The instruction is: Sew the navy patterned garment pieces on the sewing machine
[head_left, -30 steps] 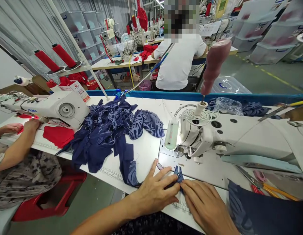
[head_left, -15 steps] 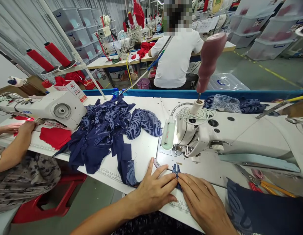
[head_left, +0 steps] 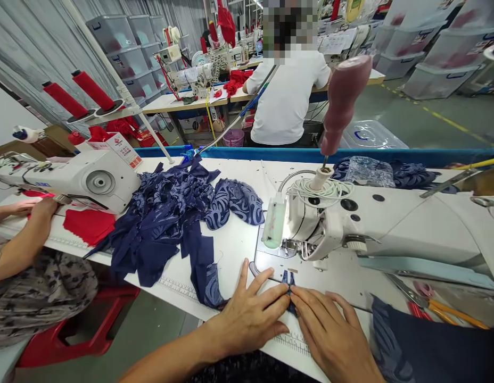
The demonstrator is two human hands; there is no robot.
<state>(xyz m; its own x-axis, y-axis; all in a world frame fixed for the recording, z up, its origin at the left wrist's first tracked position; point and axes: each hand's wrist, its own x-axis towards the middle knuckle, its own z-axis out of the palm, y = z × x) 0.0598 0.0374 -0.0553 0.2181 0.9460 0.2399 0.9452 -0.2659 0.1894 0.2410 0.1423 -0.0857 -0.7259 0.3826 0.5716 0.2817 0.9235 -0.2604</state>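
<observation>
A small piece of patterned blue fabric (head_left: 288,277) lies at the front of the sewing machine bed, its two narrow ends pointing toward the machine. My left hand (head_left: 250,311) has its fingertips closed on the left side of the piece, with the outer fingers spread over the table. From the right, my right hand (head_left: 330,330) holds it down, fingers together and thumb hidden. The fingertips of both hands meet at the middle of the fabric, covering much of it. Just beyond is the needle area of the white sewing machine (head_left: 311,244).
Navy fabric pieces (head_left: 163,213) are heaped on the left, beside patterned cups (head_left: 235,202). Scissors (head_left: 434,306) and a dark fabric piece (head_left: 442,340) lie on the right. A pink-handled screwdriver (head_left: 345,101) stands upright on the machine. A co-worker's hand (head_left: 43,207) is at the left machine.
The view has shifted very slightly. Both my hands stay on the small blue fabric piece, and the right fingers have moved a little.
</observation>
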